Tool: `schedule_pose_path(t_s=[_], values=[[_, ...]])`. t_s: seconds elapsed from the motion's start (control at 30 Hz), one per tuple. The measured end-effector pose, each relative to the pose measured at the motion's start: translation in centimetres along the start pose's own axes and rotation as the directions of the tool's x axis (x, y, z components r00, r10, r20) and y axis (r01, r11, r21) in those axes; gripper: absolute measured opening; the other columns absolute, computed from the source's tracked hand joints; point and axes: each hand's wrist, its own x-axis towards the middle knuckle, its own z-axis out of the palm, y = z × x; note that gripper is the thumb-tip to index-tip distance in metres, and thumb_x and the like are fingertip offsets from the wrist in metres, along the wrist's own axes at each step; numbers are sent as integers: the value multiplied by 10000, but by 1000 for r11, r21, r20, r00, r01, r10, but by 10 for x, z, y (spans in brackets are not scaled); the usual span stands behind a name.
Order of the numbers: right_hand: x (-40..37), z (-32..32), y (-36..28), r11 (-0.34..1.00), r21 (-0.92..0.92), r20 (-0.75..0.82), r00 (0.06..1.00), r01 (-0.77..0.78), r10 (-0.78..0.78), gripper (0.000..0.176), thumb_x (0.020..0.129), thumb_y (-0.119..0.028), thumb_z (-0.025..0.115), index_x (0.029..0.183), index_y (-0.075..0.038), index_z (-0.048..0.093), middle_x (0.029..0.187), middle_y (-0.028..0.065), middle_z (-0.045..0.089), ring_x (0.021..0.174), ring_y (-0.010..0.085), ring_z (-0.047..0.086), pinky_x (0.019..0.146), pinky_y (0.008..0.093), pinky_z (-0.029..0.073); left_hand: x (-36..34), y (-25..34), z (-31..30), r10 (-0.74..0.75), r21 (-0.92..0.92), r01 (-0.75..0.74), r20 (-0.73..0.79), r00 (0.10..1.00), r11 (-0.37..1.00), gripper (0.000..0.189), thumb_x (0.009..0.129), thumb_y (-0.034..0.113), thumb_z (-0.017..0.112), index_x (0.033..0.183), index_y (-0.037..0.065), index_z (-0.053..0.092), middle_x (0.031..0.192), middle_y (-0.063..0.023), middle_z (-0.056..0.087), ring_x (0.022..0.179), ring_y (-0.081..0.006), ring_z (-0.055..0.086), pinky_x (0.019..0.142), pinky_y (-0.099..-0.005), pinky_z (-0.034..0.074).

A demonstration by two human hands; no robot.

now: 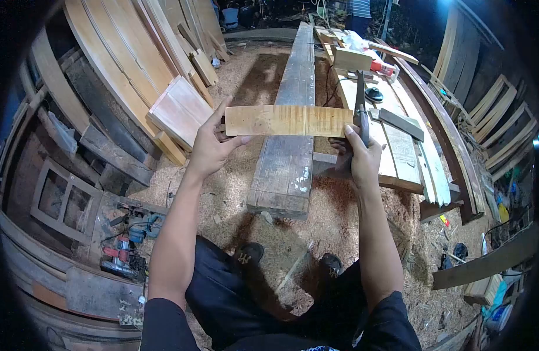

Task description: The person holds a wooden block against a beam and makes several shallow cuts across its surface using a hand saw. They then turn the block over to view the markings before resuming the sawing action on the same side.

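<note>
A short, pale wooden board (281, 121) with streaked grain is held up level in front of me, above a long grey beam. My left hand (211, 147) grips its left end, thumb along the lower edge and fingers behind. At the other end, my right hand (364, 157) pinches the board with the thumb on its near face. A long, narrow dark tool (360, 96) rises from the same right hand, its handle partly hidden by the fingers; I cannot tell its exact kind.
The heavy beam (281, 175) runs away from me. To its right, a plank worktop (398, 149) carries a red-and-white bottle (384, 69) and a black disc (373, 94). Boards (114, 47) lean at left; power tools (122, 254) lie low left. Wood shavings cover the floor.
</note>
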Motion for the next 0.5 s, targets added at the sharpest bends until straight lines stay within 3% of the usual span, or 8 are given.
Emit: schedule_pose_path(t_s=[0.13,0.2,0.27,0.33,0.4,0.5], values=[[-7,5,7,1000,-9,8,1000,2,-2,305,1041,-140,671,1187,128,665,959,174,743,778,210,756,740,308,630,-7,-6,-7,-25,28,25,2,1000,999,980,834,-10,861,1648,49,319,1469,-165,586,1230,-226,667,1050,-356,585],[-12,7,7,1000,-23,9,1000,-6,6,300,1042,-138,669,1184,126,669,959,170,743,781,208,756,742,311,633,-10,-7,-9,-12,29,12,-1,1000,999,895,848,-61,819,1617,89,386,1339,-159,638,1158,-230,699,972,-342,625],[-14,5,11,999,-38,10,1000,-17,17,295,1043,-137,668,1181,124,672,959,167,743,783,206,756,744,313,636,-15,-7,-11,-67,29,66,15,998,997,838,845,-51,826,1572,73,428,1311,-160,652,1134,-227,706,948,-343,633],[-12,0,18,966,-255,-14,999,47,-52,275,1041,-127,669,1153,123,683,954,154,744,777,198,752,730,309,636,-20,-6,-13,-123,31,122,31,992,992,781,842,-41,834,1526,58,470,1284,-161,665,1110,-224,713,925,-345,641],[-17,-2,19,961,-274,-10,999,27,-31,275,1041,-132,670,1143,123,688,951,150,744,769,193,747,720,306,633,-25,-5,-13,-97,145,89,47,994,985,711,835,-39,840,1458,42,507,1229,-152,687,1070,-217,722,852,-346,655],[-33,4,9,960,-277,-3,999,-31,32,276,1043,-150,673,1111,117,699,903,133,740,731,178,733,678,297,614,-36,-4,-14,-213,32,212,62,975,977,690,826,-24,861,1422,29,516,1175,-136,703,1027,-189,729,813,-330,653]])
